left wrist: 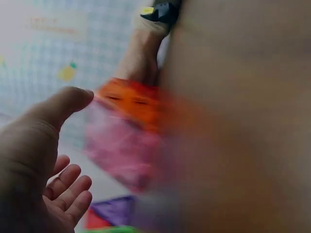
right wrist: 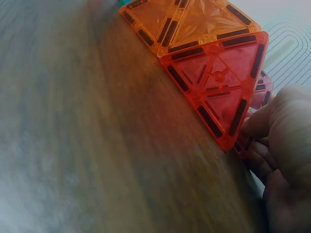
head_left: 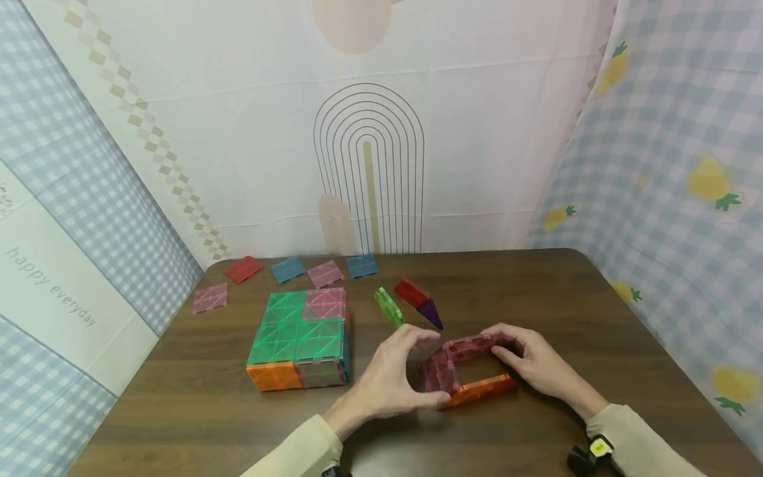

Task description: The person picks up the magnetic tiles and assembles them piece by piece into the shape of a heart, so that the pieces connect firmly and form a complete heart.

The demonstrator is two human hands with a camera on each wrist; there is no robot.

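My right grip point(head_left: 539, 361) pinches the right end of the translucent pink plastic wall point(head_left: 467, 346), thumb on the near side, fingers behind. My left grip point(head_left: 381, 381) holds nothing: thumb and fingers are spread about the translucent pink plastic side panel point(head_left: 439, 372); I cannot tell whether they touch it.

Orientation: the assembly sits on the brown wood-grain desk point(head_left: 566, 298) between both grips, its long axis running roughly left to right. Its left corner lies nearer the left grip. The translucent orange plastic panel point(head_left: 477, 389) forms the front and meets a red plastic triangle point(right wrist: 218, 80) at the right, nearer the right grip.

Beyond the left grip are a light-green plastic tile point(head_left: 389, 306) and a red plastic tile point(head_left: 411, 293) touching a purple plastic triangle point(head_left: 430, 313). Left of that grip sits a block of green, orange and pink plastic tiles point(head_left: 292, 338).
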